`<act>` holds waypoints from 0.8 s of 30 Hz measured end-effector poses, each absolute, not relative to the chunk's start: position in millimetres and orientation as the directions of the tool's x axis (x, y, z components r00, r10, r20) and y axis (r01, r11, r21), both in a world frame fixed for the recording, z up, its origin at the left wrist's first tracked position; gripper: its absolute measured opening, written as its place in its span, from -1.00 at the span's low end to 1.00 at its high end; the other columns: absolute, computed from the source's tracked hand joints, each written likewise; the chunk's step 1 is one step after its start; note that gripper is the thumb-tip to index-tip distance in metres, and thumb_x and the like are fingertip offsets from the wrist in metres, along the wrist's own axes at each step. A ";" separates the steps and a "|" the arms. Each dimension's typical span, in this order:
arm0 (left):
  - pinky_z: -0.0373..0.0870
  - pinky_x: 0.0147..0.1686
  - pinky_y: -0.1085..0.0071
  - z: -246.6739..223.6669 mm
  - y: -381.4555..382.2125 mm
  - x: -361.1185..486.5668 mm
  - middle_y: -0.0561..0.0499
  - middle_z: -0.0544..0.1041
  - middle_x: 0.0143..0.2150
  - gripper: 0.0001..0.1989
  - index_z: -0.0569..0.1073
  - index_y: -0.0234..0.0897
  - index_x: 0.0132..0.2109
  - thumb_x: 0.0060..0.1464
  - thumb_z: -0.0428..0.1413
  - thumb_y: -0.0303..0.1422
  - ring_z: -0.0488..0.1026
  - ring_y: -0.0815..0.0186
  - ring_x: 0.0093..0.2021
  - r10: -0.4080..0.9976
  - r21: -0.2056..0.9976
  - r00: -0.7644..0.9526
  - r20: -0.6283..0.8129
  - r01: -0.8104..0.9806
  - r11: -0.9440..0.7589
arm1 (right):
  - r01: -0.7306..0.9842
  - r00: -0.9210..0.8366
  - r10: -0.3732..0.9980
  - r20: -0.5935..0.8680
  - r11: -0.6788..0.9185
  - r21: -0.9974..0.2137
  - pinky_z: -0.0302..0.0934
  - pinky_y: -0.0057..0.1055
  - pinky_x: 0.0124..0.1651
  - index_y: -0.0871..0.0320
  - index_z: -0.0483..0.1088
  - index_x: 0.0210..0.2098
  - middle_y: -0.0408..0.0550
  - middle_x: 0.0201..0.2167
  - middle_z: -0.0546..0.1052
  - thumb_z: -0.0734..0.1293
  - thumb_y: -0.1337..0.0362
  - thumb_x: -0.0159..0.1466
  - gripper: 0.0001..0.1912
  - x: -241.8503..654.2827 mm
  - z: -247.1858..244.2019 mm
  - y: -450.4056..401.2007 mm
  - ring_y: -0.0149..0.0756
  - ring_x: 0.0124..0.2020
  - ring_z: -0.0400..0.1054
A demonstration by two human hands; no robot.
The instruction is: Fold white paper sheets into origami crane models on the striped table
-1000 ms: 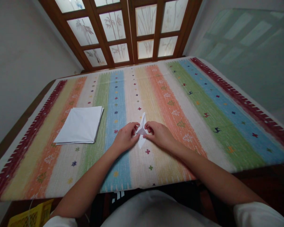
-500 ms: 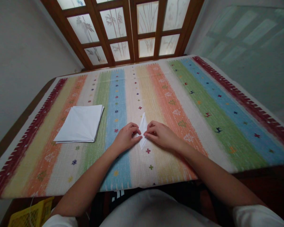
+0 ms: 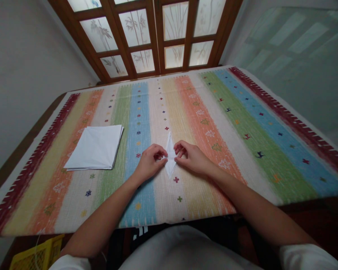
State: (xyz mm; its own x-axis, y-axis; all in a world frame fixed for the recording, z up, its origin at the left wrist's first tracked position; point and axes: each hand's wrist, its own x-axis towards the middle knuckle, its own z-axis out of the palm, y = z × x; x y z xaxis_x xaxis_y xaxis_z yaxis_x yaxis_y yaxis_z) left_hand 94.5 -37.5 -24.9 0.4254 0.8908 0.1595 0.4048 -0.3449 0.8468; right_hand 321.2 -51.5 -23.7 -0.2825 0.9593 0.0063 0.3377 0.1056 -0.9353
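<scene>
A folded piece of white paper (image 3: 171,159), long and pointed at its far and near ends, lies on the striped tablecloth in front of me. My left hand (image 3: 150,160) pinches its left edge between thumb and fingers. On the opposite side, my right hand (image 3: 190,157) grips the right edge in the same way, fingers curled. The paper's middle shows between the fingertips, while its side edges are partly hidden by them. To the left of my left hand rests a stack of white paper sheets (image 3: 94,147).
The striped tablecloth (image 3: 222,180) covers the table, its front edge close to my body. Beyond the far edge stand wooden-framed glass doors (image 3: 159,45). A yellow plastic crate (image 3: 36,255) sits below the table at lower left. Walls flank both sides.
My hands have moved slightly apart, the right one a little to the right. More of the folded paper's middle now shows between them. The stack of sheets has stayed put.
</scene>
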 end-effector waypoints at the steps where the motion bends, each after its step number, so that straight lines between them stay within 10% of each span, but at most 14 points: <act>1: 0.48 -0.20 0.36 -25.7 -36.8 94.1 -0.02 0.52 -0.16 -0.90 0.58 -0.26 -0.23 0.09 0.28 -0.51 0.47 0.33 -0.26 0.898 0.869 0.412 0.156 0.374 -0.323 | 0.263 -0.273 0.962 -0.003 0.071 -0.962 0.33 -0.29 -0.22 0.05 0.37 -0.16 -0.08 -0.23 0.55 0.46 0.37 0.18 -0.72 322.0 -25.1 -50.2 -0.26 -0.31 0.47; 10: 0.53 0.01 0.25 -21.4 -33.9 94.8 -0.09 0.56 -0.11 -0.99 0.62 -0.23 -0.25 0.15 0.28 -0.41 0.54 0.23 -0.05 0.909 0.923 0.346 0.232 0.216 -0.318 | -0.283 -0.308 0.935 -0.174 -0.264 -0.922 0.41 -0.35 -0.20 0.04 0.36 -0.17 -0.19 -0.25 0.52 0.66 0.22 0.04 -0.50 315.0 -22.3 -48.7 -0.36 -0.31 0.50; 24: 0.46 0.07 0.23 -19.1 -41.6 99.2 -0.12 0.53 -0.06 -0.84 0.57 -0.25 -0.15 0.22 0.25 -0.25 0.51 0.18 -0.01 0.919 0.955 0.338 0.205 0.137 -0.264 | -0.332 -0.284 0.951 -0.123 -0.218 -0.918 0.37 -0.37 -0.19 0.08 0.41 -0.30 -0.17 -0.31 0.56 0.67 0.10 0.07 -0.57 304.3 -19.9 -54.4 -0.33 -0.29 0.47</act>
